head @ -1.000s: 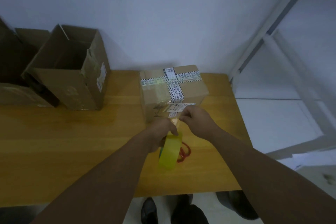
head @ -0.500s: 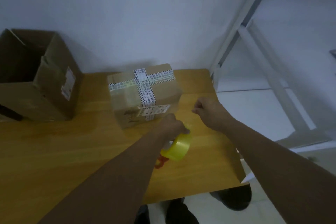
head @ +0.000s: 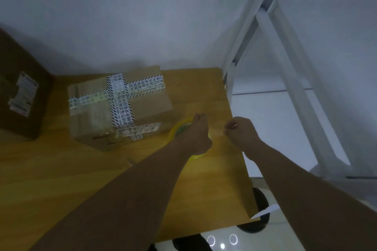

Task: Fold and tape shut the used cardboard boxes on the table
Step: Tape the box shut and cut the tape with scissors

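While the left hand (head: 194, 134) is gripping the round yellow tape roll (head: 179, 128), the fisted right hand (head: 241, 132) is hovering, ready to draw tape.

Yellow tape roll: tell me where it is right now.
Head view: the yellow tape roll is right of centre, held by the left hand over the wooden table, just right of the taped box and left of the right hand.
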